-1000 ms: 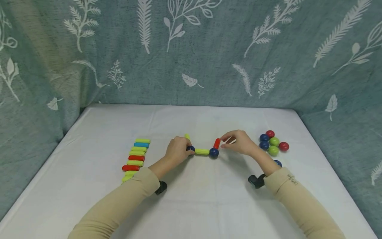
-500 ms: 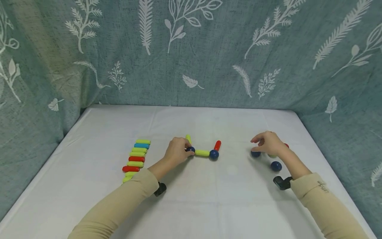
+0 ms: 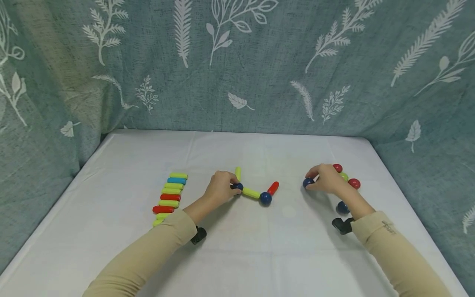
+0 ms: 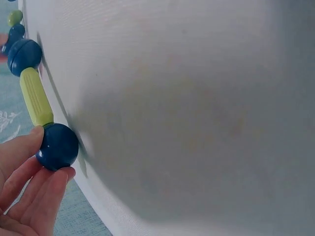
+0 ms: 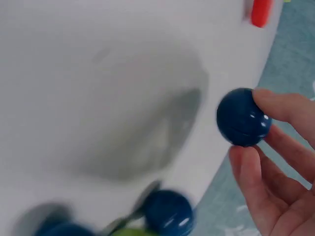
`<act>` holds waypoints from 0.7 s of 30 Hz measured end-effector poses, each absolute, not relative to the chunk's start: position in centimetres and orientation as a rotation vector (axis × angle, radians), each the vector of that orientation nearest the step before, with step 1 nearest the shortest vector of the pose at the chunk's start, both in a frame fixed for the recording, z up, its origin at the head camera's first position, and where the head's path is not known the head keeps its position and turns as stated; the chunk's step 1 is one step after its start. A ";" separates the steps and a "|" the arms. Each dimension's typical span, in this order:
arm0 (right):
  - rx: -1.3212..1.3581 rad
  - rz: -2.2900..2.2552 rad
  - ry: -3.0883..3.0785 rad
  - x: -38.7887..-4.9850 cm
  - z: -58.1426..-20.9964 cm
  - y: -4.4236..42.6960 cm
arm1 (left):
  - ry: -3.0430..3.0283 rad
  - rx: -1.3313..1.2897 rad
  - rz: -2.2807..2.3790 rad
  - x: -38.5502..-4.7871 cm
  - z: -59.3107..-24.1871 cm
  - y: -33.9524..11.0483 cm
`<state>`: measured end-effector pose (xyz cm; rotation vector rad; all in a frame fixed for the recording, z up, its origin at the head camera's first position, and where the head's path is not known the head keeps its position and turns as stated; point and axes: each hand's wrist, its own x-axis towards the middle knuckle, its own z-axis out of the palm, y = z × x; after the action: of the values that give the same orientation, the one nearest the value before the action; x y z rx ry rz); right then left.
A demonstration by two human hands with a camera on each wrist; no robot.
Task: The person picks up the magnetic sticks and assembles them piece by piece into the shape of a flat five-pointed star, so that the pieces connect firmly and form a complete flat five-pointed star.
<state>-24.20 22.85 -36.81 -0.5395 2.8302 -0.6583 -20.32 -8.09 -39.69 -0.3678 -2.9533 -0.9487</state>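
Both grips pinch blue balls [image 4: 58, 146], the left hand [image 3: 222, 185] at the central rod frame [image 3: 251, 193], the right hand [image 3: 328, 179] farther right, seemingly an attaching step, next calling for alignment with the red rod [image 3: 273, 188].

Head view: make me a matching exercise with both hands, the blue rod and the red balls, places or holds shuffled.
1. Left hand
2. Right hand
3. Blue rod
4. Red balls

A. Either side of a lime-green ball
B. Pinches a loose blue ball
C. Second from the rod row's far end
D. Pinches a blue ball joined to a lime-green rod

Pairs: 1-D; 2-B; 3-C; 4-A
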 end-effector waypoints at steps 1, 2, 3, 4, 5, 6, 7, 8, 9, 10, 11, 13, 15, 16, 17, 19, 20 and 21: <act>-0.544 -0.684 2.826 -24.5 -36.7 22.4 | -2.953 -0.374 -0.955 -20.3 -39.7 -8.1; -0.545 -0.712 2.817 -24.8 -36.6 21.8 | -2.955 -0.380 -0.957 -20.3 -39.7 -8.2; -0.545 -0.735 2.807 -25.0 -36.5 21.2 | -2.955 -0.387 -0.959 -20.3 -39.7 -8.2; -0.545 -0.752 2.797 -25.3 -36.4 20.6 | -2.957 -0.393 -0.959 -20.3 -39.7 -8.2; -0.543 -0.770 2.786 -25.5 -36.4 20.0 | -2.958 -0.398 -0.960 -20.3 -39.8 -8.2; -0.537 -0.785 2.774 -25.7 -36.4 19.3 | -2.959 -0.402 -0.957 -20.3 -39.8 -8.2; -0.538 -0.802 2.762 -26.0 -36.5 18.7 | -2.960 -0.405 -0.954 -20.3 -39.8 -8.2; -0.545 -0.822 2.750 -26.2 -36.5 18.2 | -2.961 -0.407 -0.944 -20.3 -39.8 -8.2; -0.552 -0.841 2.742 -26.4 -36.6 17.6 | -2.962 -0.410 -0.934 -20.3 -39.8 -8.2; -0.560 -0.862 2.732 -26.7 -36.8 17.1 | -2.962 -0.413 -0.922 -20.3 -39.9 -8.2; -0.564 -0.889 2.718 -26.9 -36.9 16.7 | -2.964 -0.417 -0.913 -20.3 -39.9 -8.2; -0.574 -0.930 2.695 -27.3 -37.2 15.8 | -2.968 -0.427 -0.895 -20.3 -39.9 -8.2; -0.593 -0.956 2.679 -27.6 -37.4 15.0 | -2.967 -0.440 -0.881 -20.3 -39.9 -8.1; -0.598 -0.966 2.670 -27.9 -37.5 14.6 | -2.966 -0.448 -0.877 -20.3 -39.9 -8.1; -0.598 -0.973 2.661 -28.0 -37.6 14.3 | -2.965 -0.451 -0.876 -20.3 -39.9 -8.1; -0.607 -0.968 2.654 -28.4 -37.7 13.6 | -2.960 -0.455 -0.873 -20.3 -39.9 -8.0; -0.608 -0.962 2.652 -28.6 -37.8 13.2 | -2.960 -0.457 -0.873 -20.4 -39.9 -8.0; -0.600 -0.955 2.652 -28.8 -37.8 12.9 | -2.960 -0.459 -0.870 -20.4 -39.9 -8.0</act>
<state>-28.80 12.86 -37.80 -0.5997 2.6521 -0.9546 -20.41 -8.00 -39.92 -0.4591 -2.9604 -0.8696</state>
